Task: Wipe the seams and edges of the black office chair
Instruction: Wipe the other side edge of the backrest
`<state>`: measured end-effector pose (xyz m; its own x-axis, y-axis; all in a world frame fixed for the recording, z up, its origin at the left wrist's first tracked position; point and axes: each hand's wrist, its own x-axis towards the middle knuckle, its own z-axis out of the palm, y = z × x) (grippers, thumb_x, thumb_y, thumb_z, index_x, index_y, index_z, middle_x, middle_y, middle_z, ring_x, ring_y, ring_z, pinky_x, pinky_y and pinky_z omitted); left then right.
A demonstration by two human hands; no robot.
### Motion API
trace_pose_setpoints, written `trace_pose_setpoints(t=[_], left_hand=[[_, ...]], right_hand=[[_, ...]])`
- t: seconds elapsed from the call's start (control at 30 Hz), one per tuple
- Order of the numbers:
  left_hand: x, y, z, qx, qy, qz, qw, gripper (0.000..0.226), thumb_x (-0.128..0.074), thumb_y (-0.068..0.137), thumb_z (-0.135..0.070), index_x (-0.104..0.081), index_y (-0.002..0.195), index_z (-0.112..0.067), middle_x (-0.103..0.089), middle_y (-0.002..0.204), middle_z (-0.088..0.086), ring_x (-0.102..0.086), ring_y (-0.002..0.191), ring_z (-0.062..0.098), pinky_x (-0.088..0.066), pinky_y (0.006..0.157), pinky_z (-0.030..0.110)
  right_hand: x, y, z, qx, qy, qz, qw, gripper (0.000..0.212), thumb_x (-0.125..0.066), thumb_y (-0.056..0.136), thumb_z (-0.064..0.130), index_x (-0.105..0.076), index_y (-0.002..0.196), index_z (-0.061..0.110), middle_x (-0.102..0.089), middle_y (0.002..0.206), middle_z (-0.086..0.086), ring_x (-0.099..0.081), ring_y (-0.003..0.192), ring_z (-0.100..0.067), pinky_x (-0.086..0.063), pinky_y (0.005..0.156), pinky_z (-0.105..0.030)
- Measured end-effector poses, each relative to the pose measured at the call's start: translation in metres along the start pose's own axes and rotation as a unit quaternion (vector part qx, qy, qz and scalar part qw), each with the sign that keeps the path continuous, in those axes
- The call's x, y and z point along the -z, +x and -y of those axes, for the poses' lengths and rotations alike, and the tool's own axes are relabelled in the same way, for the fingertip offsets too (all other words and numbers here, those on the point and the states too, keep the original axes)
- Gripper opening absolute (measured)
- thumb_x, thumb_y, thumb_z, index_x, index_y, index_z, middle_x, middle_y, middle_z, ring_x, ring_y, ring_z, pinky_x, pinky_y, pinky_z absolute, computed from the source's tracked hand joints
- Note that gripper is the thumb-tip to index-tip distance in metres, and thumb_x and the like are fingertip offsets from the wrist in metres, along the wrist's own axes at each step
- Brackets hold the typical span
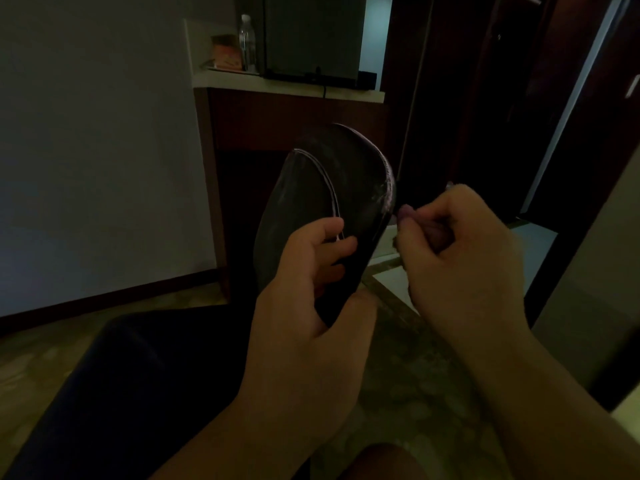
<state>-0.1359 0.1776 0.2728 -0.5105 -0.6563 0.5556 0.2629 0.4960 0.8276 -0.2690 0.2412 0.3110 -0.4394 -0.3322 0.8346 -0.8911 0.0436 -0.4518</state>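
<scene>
At frame centre my left hand (311,271) grips the chair's armrest (322,202) while my right hand (460,258), fingers curled on something small I cannot identify, sits beside its worn right edge, which I judge needs wiping next.

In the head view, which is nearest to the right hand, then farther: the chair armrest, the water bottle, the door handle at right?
From the right hand:
1. Chair armrest, just beside its fingertips, left.
2. Door handle, upper right edge.
3. Water bottle, on the counter, upper left.
</scene>
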Motion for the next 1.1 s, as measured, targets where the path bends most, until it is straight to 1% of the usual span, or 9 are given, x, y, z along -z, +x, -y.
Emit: trace_pose_setpoints(t=[0.13,0.23,0.3,0.47,0.63,0.73,0.8,0.97,1.1], left_hand=[[-0.001,0.002,-0.002,-0.003,-0.006,0.004,1.0,0.052,-0.062,0.079,-0.024,-0.052,0.124,-0.049,-0.065,0.125,-0.02,-0.061,0.118,0.003,-0.052,0.095,0.032],[-0.002,0.002,-0.004,0.007,0.011,0.011,1.0,0.054,-0.061,0.078,-0.03,-0.048,0.125,-0.052,-0.06,0.126,-0.029,-0.058,0.118,-0.005,-0.051,0.088,0.02],[-0.002,0.003,-0.005,0.013,0.012,0.005,1.0,0.054,-0.061,0.077,-0.03,-0.047,0.124,-0.054,-0.06,0.126,-0.03,-0.058,0.117,-0.006,-0.05,0.091,0.023],[-0.005,0.011,-0.006,0.007,0.008,-0.007,1.0,0.054,-0.061,0.077,-0.027,-0.052,0.128,-0.043,-0.065,0.115,-0.021,-0.064,0.109,0.002,-0.054,0.086,0.024],[-0.006,0.011,-0.006,0.006,0.032,-0.012,0.999,0.053,-0.06,0.075,-0.032,-0.053,0.126,-0.046,-0.062,0.118,-0.027,-0.06,0.11,-0.006,-0.05,0.087,0.021],[-0.007,0.012,-0.007,0.006,0.03,-0.01,0.999,0.051,-0.061,0.075,-0.031,-0.054,0.124,-0.045,-0.064,0.117,-0.026,-0.06,0.11,-0.005,-0.05,0.089,0.024],[-0.008,0.012,-0.006,0.0,0.033,-0.008,0.999,0.048,-0.06,0.076,-0.029,-0.055,0.122,-0.042,-0.064,0.115,-0.026,-0.061,0.11,-0.003,-0.051,0.089,0.023],[-0.008,0.009,-0.004,-0.005,0.062,-0.001,0.998,0.051,-0.059,0.078,-0.033,-0.051,0.127,-0.045,-0.057,0.121,-0.034,-0.055,0.115,-0.01,-0.049,0.087,0.012],[-0.01,0.011,-0.006,-0.011,0.054,-0.007,0.998,0.047,-0.061,0.083,-0.027,-0.054,0.126,-0.042,-0.06,0.118,-0.031,-0.056,0.114,-0.008,-0.05,0.091,0.021]], right_hand=[[0.001,0.004,0.017,0.075,0.045,0.035,0.996,0.013,-0.065,0.092,0.024,-0.055,0.085,0.02,-0.059,0.073,0.018,-0.064,0.071,0.003,-0.047,0.056,-0.009],[-0.001,0.006,0.0,0.006,-0.01,0.028,1.0,0.017,-0.061,0.092,0.035,-0.054,0.082,0.023,-0.056,0.063,0.01,-0.058,0.057,-0.005,-0.047,0.049,-0.019],[0.0,0.007,-0.007,-0.022,-0.001,0.025,0.999,0.017,-0.06,0.093,0.035,-0.054,0.082,0.023,-0.058,0.062,0.006,-0.057,0.052,-0.009,-0.048,0.048,-0.025],[-0.003,0.011,0.011,0.051,0.022,0.034,0.998,0.012,-0.062,0.093,0.029,-0.056,0.086,0.021,-0.06,0.073,0.013,-0.061,0.066,-0.001,-0.045,0.054,-0.01],[0.001,0.018,-0.008,-0.055,-0.014,0.01,0.998,0.019,-0.061,0.093,0.035,-0.054,0.079,0.024,-0.06,0.064,0.003,-0.058,0.057,-0.01,-0.044,0.048,-0.015],[0.001,0.019,0.009,-0.001,0.05,0.008,0.999,0.016,-0.063,0.094,0.029,-0.057,0.082,0.02,-0.059,0.063,0.004,-0.059,0.054,-0.011,-0.043,0.044,-0.014],[0.0,0.018,0.016,0.058,0.037,0.021,0.997,0.017,-0.064,0.094,0.028,-0.06,0.081,0.018,-0.057,0.063,0.007,-0.058,0.055,-0.011,-0.044,0.047,-0.015],[0.005,0.026,-0.007,-0.031,-0.012,0.016,0.999,0.023,-0.066,0.091,0.031,-0.06,0.071,0.022,-0.054,0.055,0.005,-0.054,0.053,-0.012,-0.04,0.045,-0.018],[0.003,0.025,0.01,0.036,0.013,0.025,0.999,0.019,-0.066,0.092,0.026,-0.063,0.075,0.021,-0.056,0.059,0.007,-0.056,0.055,-0.011,-0.043,0.047,-0.018]])
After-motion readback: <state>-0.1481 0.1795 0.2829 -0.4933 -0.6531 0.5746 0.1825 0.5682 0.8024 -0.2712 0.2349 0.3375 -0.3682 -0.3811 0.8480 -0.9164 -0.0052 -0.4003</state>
